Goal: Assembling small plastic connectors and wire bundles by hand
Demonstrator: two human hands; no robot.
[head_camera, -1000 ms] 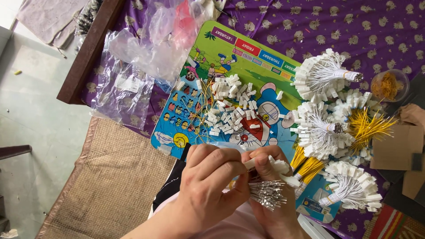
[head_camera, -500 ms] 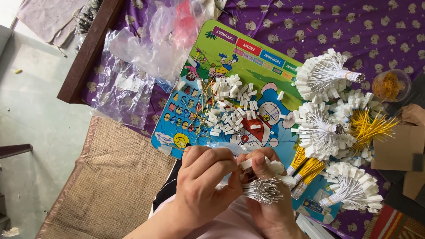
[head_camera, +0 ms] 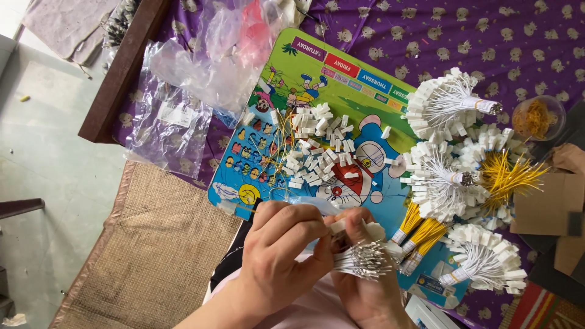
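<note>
We hold a bunch of white wires [head_camera: 359,261] w/ bare metal ends in our right hand [head_camera: 365,286], closed around it near the bottom edge. Our left hand [head_camera: 277,256] pinches a small white connector [head_camera: 339,226] at the bunch's top, fingers closed on it.

To do this well, we judge: keep the bunch clamped low so the ends don't splay, feed one wire at a time, push straight into the connector, and keep the left thumb braced vs. the housing.

Counts: 4 fanned bundles of white wires w/ connectors on the right of the cartoon board [head_camera: 317,91], e.g. the far one [head_camera: 448,103]; 1 spray of loose yellow wires [head_camera: 509,176]; approx. 3 tied yellow bundles [head_camera: 417,234]; 1 small clear cup [head_camera: 537,119] far right; a loose pile of white connectors [head_camera: 320,149], too many to count; several clear plastic bags [head_camera: 195,79] far left.
</note>
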